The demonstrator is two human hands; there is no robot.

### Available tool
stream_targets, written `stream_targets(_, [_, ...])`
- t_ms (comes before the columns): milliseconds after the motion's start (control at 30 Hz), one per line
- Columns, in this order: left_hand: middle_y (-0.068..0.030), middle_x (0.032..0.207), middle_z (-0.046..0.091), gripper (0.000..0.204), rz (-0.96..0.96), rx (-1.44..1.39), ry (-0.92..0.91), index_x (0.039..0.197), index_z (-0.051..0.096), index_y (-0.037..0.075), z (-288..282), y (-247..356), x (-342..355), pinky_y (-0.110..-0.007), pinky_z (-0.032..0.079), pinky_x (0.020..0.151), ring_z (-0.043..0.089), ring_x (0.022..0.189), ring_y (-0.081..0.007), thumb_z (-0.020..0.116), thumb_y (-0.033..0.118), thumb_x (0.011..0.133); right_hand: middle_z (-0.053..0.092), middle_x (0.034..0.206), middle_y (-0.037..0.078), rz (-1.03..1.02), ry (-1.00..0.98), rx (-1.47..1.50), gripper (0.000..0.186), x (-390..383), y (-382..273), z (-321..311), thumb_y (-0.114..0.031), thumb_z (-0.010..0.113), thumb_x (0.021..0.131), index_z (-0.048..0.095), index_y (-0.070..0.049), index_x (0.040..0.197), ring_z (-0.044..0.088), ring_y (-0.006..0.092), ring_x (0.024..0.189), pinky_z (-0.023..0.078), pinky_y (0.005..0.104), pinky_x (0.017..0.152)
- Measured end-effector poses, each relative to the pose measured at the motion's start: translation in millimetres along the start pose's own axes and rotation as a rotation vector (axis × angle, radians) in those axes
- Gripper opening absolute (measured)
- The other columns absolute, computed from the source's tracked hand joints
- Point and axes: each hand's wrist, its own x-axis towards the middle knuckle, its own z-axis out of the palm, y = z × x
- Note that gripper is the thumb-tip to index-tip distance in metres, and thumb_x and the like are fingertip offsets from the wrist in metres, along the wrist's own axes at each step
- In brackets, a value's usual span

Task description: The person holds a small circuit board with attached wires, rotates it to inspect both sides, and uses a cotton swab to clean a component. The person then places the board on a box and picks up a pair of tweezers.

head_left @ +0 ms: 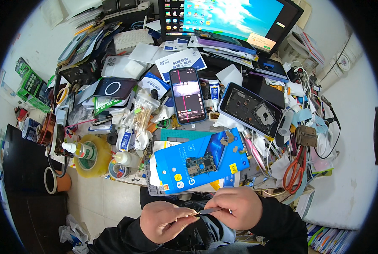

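Note:
Close to my body, below the bench edge, my right hand [237, 207] is closed on a thin, flat grey metal tool [210, 210], perhaps tweezers or a blade. Its narrow end points left and meets the fingertips of my left hand [165, 220], which are pinched together. Whatever small thing may be between those fingertips is too small to make out. Beyond the hands, a phone circuit board [201, 165] lies on a blue box [182, 154]. Small metal pieces [230, 136] sit at the box's upper right corner.
A lit phone [185, 95] and an opened phone housing [250, 110] lie behind the box. Orange-handled scissors [295, 169] are at the right. A pump bottle [79, 150] and a tape roll [96, 163] stand left. Clutter and a monitor [235, 19] fill the back.

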Motion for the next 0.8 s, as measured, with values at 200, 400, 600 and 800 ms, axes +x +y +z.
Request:
stream_targets(200, [-0.0068,0.07,0.071,0.017,0.029,0.038,-0.066,0.107,0.069,0.0,1.8,-6.3,-2.7,-0.025,0.049,0.049,0.068,0.057,-0.0159,0.072,0.008,0.092,0.063,0.08,0.007,-0.066,0.002,-0.044,0.01,-0.8,0.8,1.1,-0.01,0.073,0.084,0.07,-0.007,0.093,0.064,0.0279,0.072,0.048,0.0371,0.059])
stream_targets(400, [-0.0087,0.073,0.071,0.023,-0.697,-0.923,-0.356,0.115,0.063,-0.002,-9.2,-7.7,-4.3,-0.021,0.044,0.047,0.069,0.061,-0.0138,0.053,0.017,0.106,0.062,0.076,0.005,-0.13,-0.008,-0.042,0.013,-4.4,0.5,1.6,-0.005,0.071,0.079,0.071,-0.007,0.092,0.062,0.0262,0.067,0.047,0.0363,0.056])
stream_targets(600, [-0.0148,0.079,0.073,0.022,-0.701,-0.938,-0.283,0.114,0.061,-0.007,-2.6,-6.3,-1.6,-0.023,0.05,0.051,0.073,0.067,-0.0196,0.055,0.012,0.105,0.064,0.081,0.007,-0.064,0.0,-0.064,0.012,-4.9,4.7,1.9,-0.01,0.073,0.082,0.069,-0.007,0.092,0.064,0.0282,0.073,0.05,0.0376,0.06])
stream_targets(800, [-0.0172,0.085,0.074,0.021,-0.656,-0.792,-0.199,0.117,0.06,-0.008,0.5,1.0,-1.0,-0.025,0.053,0.057,0.075,0.074,-0.0214,0.056,0.008,0.103,0.068,0.085,0.009,-0.108,0.104,-0.067,0.021,-6.9,7.8,2.5,-0.003,0.073,0.08,0.072,-0.003,0.101,0.067,0.0262,0.073,0.053,0.034,0.063])
